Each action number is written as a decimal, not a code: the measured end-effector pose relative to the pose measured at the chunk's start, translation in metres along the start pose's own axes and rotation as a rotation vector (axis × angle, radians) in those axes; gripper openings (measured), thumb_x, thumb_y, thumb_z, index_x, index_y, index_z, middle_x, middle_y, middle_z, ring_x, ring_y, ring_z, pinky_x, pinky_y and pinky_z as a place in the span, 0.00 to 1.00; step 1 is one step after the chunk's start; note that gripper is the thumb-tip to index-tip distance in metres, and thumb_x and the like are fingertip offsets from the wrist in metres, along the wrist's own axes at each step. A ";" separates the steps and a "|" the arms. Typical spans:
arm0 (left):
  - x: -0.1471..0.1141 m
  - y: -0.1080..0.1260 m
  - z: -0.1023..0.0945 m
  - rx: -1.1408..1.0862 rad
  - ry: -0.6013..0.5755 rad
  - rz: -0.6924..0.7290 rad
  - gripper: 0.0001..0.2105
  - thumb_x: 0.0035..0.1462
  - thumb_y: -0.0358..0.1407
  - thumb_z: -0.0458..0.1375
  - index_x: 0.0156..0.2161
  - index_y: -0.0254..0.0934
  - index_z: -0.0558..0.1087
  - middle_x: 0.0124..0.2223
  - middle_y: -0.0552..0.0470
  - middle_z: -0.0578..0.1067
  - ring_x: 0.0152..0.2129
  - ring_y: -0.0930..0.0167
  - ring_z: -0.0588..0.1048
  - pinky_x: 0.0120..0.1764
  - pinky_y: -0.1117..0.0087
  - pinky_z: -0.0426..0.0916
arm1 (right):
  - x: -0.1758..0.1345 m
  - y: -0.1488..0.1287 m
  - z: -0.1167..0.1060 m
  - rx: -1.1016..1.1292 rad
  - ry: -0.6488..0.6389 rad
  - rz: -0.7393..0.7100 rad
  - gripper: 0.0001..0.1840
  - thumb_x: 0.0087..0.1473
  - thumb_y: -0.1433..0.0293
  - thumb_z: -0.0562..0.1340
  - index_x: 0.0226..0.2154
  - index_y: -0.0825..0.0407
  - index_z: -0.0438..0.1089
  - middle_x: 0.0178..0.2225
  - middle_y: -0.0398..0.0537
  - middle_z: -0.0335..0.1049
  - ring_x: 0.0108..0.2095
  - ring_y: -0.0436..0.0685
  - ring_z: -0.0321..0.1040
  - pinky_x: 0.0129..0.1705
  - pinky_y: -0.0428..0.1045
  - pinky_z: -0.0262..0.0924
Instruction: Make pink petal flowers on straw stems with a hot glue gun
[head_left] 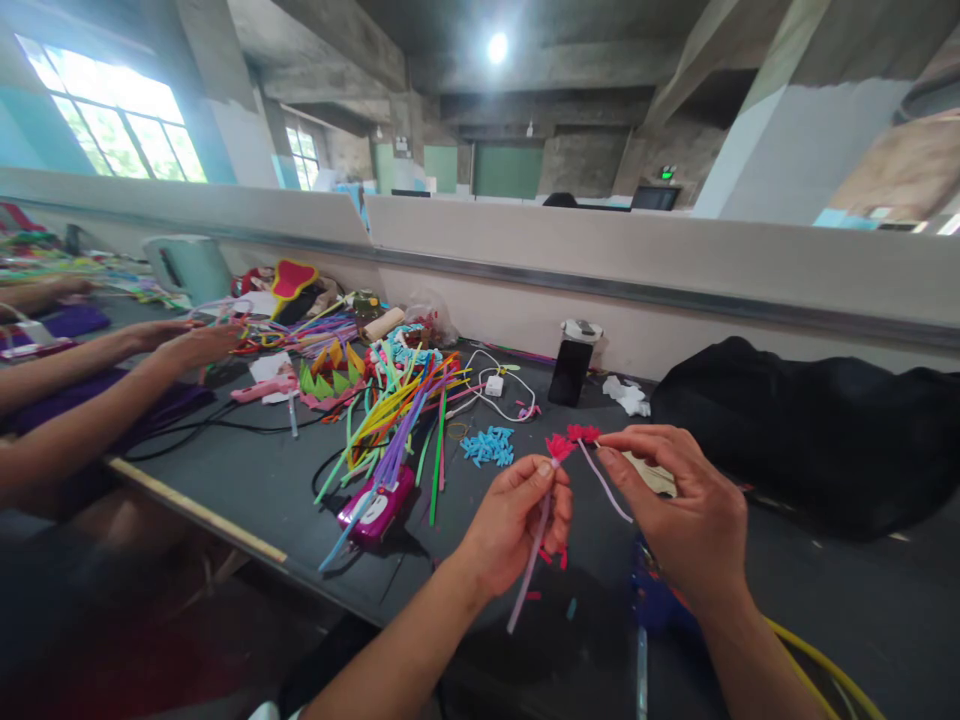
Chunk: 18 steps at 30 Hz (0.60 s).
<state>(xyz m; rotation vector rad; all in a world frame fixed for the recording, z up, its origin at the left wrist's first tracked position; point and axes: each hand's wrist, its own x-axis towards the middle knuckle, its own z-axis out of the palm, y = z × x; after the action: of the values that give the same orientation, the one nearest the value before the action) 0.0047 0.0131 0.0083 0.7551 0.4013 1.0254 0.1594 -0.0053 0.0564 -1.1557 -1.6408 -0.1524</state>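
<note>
My left hand [521, 520] is closed around the lilac pipe-cleaner stem of a small flower [559, 447] with pinkish-red petals. Its stem [531, 565] hangs down below the fingers. My right hand [675, 500] has thumb and forefinger together beside a second red flower [583, 433], at a small pale tip I cannot make out. That flower's thin lilac stem [606, 485] slants down to the right between the hands. Red snippets [555, 556] show under my left hand. A pile of short blue pipe-cleaner pieces [487, 446] lies beyond it.
Many coloured pipe cleaners [397, 420] spread left of centre, partly over a magenta device [379, 508]. A dark phone [565, 372] leans upright at the back. A black bag [802, 430] fills the right. Another person's arms [142, 390] work at the left. A blue tool [652, 585] lies below my right hand.
</note>
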 end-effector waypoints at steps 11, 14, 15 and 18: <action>0.000 0.001 -0.003 -0.084 0.008 -0.081 0.11 0.56 0.40 0.62 0.35 0.31 0.72 0.22 0.60 0.61 0.13 0.84 0.52 0.17 0.78 0.44 | 0.000 0.004 0.001 -0.005 -0.068 -0.044 0.03 0.55 0.68 0.64 0.34 0.46 0.75 0.34 0.43 0.72 0.36 0.55 0.68 0.41 0.53 0.63; 0.000 0.001 -0.002 -0.076 0.010 -0.073 0.11 0.56 0.40 0.61 0.35 0.31 0.72 0.22 0.60 0.61 0.13 0.83 0.53 0.17 0.78 0.44 | 0.000 0.005 0.006 -0.014 -0.100 -0.129 0.05 0.55 0.69 0.64 0.37 0.47 0.74 0.35 0.44 0.72 0.39 0.55 0.67 0.43 0.53 0.63; 0.000 0.000 -0.002 -0.064 0.009 -0.066 0.11 0.57 0.40 0.60 0.35 0.31 0.72 0.22 0.60 0.61 0.13 0.83 0.53 0.17 0.78 0.44 | 0.000 0.005 0.007 -0.022 -0.111 -0.153 0.06 0.55 0.70 0.64 0.38 0.47 0.74 0.36 0.45 0.72 0.39 0.56 0.67 0.43 0.53 0.62; 0.000 -0.002 -0.002 -0.017 0.003 -0.041 0.11 0.58 0.41 0.59 0.35 0.31 0.72 0.22 0.59 0.61 0.13 0.83 0.53 0.17 0.77 0.43 | -0.002 0.005 0.008 -0.071 -0.125 -0.199 0.10 0.54 0.71 0.65 0.41 0.47 0.74 0.37 0.46 0.71 0.39 0.56 0.65 0.43 0.53 0.62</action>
<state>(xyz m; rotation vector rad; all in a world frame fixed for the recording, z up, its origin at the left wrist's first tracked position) 0.0050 0.0129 0.0056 0.7274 0.4083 0.9901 0.1579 0.0007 0.0494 -1.0708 -1.8741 -0.2720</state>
